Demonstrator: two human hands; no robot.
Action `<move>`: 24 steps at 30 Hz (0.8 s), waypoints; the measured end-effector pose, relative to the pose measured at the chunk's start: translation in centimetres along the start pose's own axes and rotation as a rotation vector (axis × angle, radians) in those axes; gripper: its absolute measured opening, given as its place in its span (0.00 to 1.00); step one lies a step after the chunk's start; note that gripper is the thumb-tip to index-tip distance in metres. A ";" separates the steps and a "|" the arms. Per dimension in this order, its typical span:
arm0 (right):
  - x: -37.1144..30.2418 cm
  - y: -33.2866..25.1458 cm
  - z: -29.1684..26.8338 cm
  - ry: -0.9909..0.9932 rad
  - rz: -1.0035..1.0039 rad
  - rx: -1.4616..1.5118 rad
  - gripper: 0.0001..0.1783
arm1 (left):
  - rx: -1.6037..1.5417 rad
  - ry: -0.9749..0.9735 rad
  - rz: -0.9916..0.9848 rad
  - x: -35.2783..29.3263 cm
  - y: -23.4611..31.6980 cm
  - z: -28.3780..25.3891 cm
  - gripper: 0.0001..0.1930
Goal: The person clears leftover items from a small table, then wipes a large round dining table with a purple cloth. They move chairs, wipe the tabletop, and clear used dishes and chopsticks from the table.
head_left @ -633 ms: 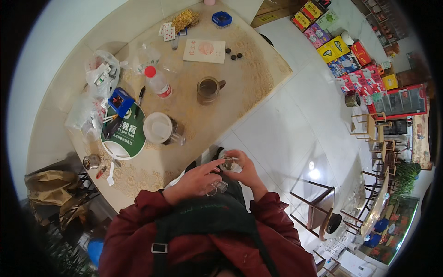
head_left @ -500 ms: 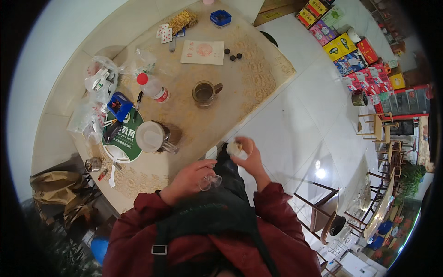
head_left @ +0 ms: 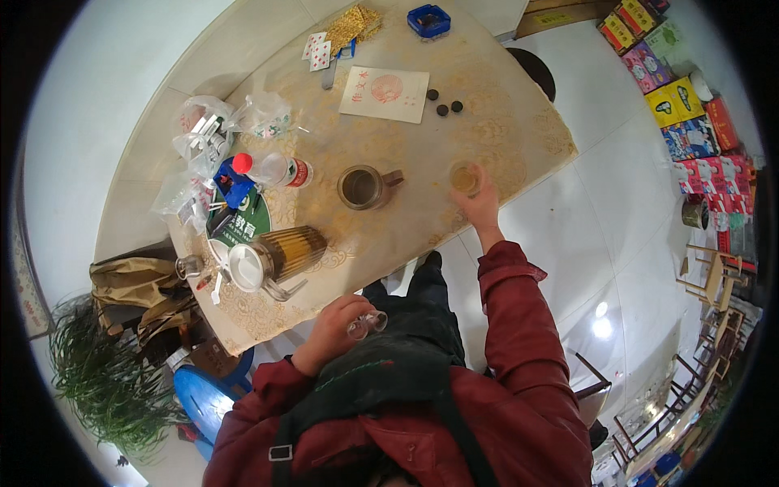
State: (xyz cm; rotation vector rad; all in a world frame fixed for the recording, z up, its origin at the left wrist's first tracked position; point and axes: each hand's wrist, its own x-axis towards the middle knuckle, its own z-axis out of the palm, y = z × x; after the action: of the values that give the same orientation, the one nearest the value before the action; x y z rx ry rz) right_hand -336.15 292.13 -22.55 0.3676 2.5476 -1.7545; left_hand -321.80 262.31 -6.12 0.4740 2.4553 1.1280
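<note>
My right hand reaches over the table's right side, its fingers wrapped round a small clear glass. The glass is at the tabletop and looks yellowish inside; whether that is liquid or the cloth showing through I cannot tell. Close to my apron, my left hand grips small clear glasses, two round rims showing beside the fingers. Between the hands, farther in, stands a glass mug with a brown handle. A ribbed pitcher with a white lid and amber sides is just beyond my left hand.
On the patterned table lie a red-capped plastic bottle, a green fan, plastic bags, a notebook, black round pieces, playing cards and a blue ashtray. A blue stool stands left.
My right hand has gone from beside my lap forward and right onto the table with the small glass. My left hand stays near my apron with its glasses. The view has shifted.
</note>
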 end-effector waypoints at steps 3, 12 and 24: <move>0.6 2.3 0.2 0.082 -0.166 -0.030 0.42 | 0.002 0.023 -0.006 0.8 -0.4 1.3 0.10; -9.7 1.0 -1.9 -0.018 -0.022 0.177 0.31 | -0.385 0.091 -0.287 3.2 -1.5 4.2 0.08; -14.3 -13.2 4.5 -0.780 -0.173 0.086 0.25 | -0.560 -0.052 -0.143 2.0 -6.2 3.3 0.21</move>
State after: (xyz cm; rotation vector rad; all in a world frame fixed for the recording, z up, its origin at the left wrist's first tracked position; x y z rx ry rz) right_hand -325.53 280.98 -9.90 -0.4674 1.9777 -1.6129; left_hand -322.80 261.51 -13.28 0.1496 1.9668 1.6305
